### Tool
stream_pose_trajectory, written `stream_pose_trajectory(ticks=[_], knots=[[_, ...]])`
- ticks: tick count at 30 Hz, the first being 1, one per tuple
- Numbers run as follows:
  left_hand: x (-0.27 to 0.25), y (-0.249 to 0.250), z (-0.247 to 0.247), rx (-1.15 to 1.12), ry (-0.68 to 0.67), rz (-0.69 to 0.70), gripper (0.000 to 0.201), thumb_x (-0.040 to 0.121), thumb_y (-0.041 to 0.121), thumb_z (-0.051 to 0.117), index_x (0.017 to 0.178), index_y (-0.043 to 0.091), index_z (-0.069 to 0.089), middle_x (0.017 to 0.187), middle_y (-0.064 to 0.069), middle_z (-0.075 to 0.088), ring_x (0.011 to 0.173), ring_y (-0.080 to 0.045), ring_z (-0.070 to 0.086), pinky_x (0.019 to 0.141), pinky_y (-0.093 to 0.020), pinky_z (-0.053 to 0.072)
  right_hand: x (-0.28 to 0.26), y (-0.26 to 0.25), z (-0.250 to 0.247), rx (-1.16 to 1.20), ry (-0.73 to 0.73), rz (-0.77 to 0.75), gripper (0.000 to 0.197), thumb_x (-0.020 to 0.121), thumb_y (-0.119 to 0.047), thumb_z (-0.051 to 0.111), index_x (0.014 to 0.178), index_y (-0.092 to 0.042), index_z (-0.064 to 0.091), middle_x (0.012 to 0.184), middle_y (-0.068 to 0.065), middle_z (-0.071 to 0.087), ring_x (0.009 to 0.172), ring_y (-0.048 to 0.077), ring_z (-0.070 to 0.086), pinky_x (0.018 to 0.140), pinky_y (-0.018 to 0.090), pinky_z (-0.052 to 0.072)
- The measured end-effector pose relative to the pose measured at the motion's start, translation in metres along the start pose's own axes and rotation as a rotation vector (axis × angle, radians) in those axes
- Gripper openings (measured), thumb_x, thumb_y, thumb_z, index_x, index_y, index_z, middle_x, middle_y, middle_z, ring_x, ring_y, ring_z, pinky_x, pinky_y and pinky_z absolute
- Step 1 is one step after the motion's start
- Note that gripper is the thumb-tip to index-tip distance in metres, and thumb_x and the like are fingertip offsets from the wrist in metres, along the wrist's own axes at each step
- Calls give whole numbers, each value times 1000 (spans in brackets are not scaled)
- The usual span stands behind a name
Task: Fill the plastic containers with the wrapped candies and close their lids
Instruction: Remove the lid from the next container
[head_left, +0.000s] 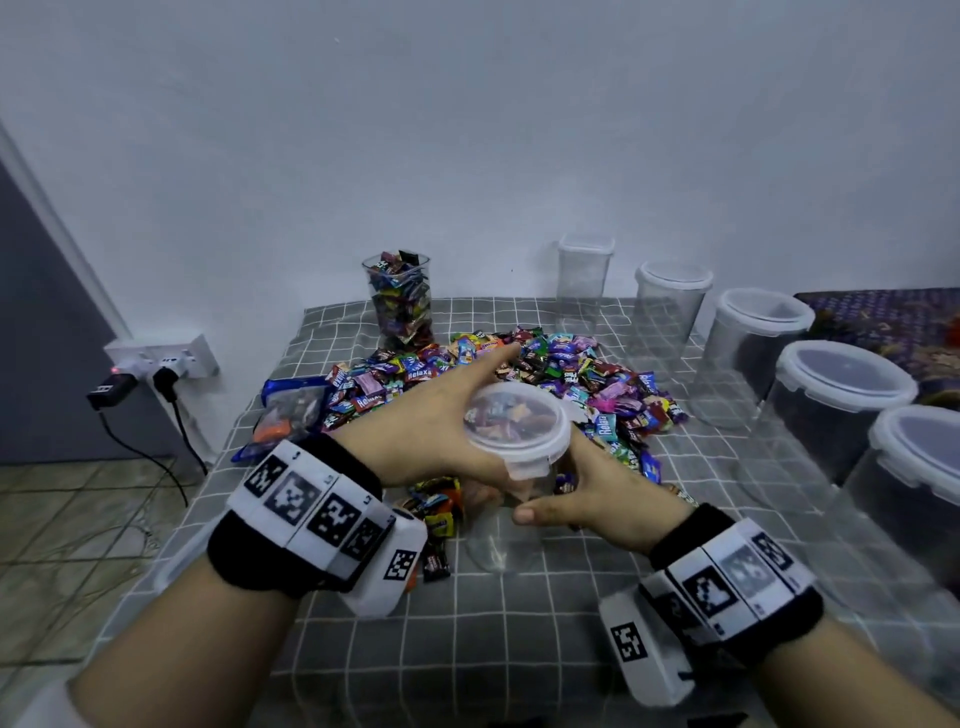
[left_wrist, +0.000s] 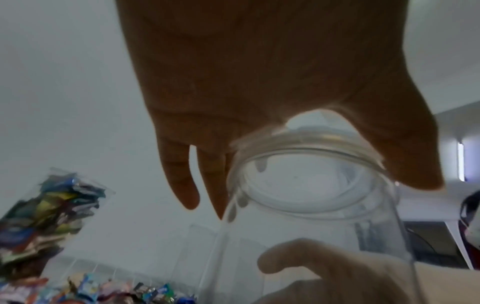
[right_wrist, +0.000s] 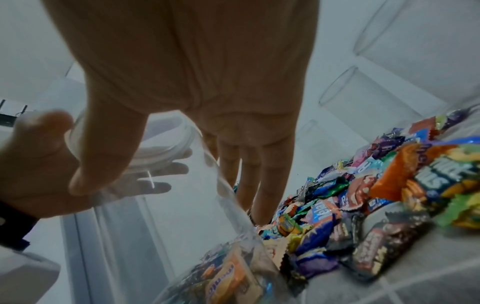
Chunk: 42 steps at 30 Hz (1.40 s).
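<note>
A clear plastic container (head_left: 498, 540) stands on the grey checked cloth just in front of the pile of wrapped candies (head_left: 519, 374). Its body looks clear. A round translucent lid (head_left: 514, 426) sits on its mouth. My left hand (head_left: 441, 415) holds the lid from the left, thumb along the near edge and fingers reaching past the far edge. In the left wrist view the lid (left_wrist: 306, 144) lies between my thumb and fingers. My right hand (head_left: 587, 496) grips the container's right side, thumb on the near wall. In the right wrist view the fingers (right_wrist: 246, 174) lie along the container's wall (right_wrist: 168, 216).
An open-topped jar (head_left: 400, 301) full of candies stands at the back. Several empty lidded containers (head_left: 753, 338) line the right edge. Candy bags (head_left: 291, 410) lie at the left, loose candies (head_left: 436, 514) by my left wrist. A wall socket with plugs (head_left: 156, 364) is left of the table.
</note>
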<state>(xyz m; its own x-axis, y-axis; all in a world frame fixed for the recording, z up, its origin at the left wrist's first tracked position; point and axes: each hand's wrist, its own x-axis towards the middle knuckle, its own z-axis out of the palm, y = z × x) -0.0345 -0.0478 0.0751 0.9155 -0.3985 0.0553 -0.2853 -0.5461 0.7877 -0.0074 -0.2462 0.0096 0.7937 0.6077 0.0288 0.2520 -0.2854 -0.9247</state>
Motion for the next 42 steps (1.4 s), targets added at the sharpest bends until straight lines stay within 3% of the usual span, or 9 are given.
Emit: stream_pose_trajectory(ticks=[5,11,15,17,23,25,36,38,42], knots=[[-2,1,-13,-186,110,3,114,46,31,82,144,33,24,124,17,47,101,12,57,81,-6,45,-1,-4,2,31,-21,-23,72,70,-6,80,122,-35,38,120,-18,55,111,-9,52,91,9,40],[-40,-11,-52,-12,254,-172,131,26,59,79,144,34,26,125,19,45,93,18,55,71,5,37,1,-5,4,56,-36,-23,65,70,-8,79,113,-38,41,112,-18,57,101,-15,54,82,8,44],[-85,-35,-69,149,310,-395,156,10,83,67,148,25,24,131,17,36,119,0,38,92,-12,29,2,-5,3,79,-48,-21,65,66,-16,80,113,-39,42,109,-19,59,102,-10,57,82,10,45],[-105,-49,-68,179,308,-477,156,7,77,69,146,20,27,131,14,37,119,-1,36,90,-12,27,3,-3,3,73,-46,-21,71,59,-30,82,116,-42,41,113,-18,59,108,-5,56,87,14,46],[-149,-101,-62,325,327,-809,118,55,46,85,148,10,21,148,-13,32,131,-25,38,101,-30,31,4,2,4,56,-40,-19,72,57,-36,85,115,-43,43,116,-13,61,112,1,56,95,21,46],[-156,-116,-59,399,315,-858,106,66,31,84,148,12,19,147,-15,33,130,-28,39,102,-31,31,3,1,3,61,-42,-16,70,56,-32,82,114,-40,44,117,-13,60,110,0,57,94,20,47],[-157,-118,-48,479,49,-949,120,65,52,78,150,23,-1,155,-9,15,137,-25,27,108,-33,28,1,-1,4,42,-45,-4,71,57,-32,80,117,-41,41,117,-12,60,112,4,57,94,21,47],[-156,-111,-51,456,-16,-934,130,58,56,80,150,23,-6,157,-7,9,139,-24,24,108,-32,28,0,-1,6,34,-35,0,73,57,-35,80,117,-44,40,119,-14,58,114,2,55,95,19,45],[-153,-101,-60,391,-29,-873,171,7,90,60,149,26,-9,158,-5,5,142,-24,20,113,-35,22,-4,-2,5,-64,-56,40,75,59,-40,80,118,-49,34,123,-18,54,115,-2,52,100,19,42]])
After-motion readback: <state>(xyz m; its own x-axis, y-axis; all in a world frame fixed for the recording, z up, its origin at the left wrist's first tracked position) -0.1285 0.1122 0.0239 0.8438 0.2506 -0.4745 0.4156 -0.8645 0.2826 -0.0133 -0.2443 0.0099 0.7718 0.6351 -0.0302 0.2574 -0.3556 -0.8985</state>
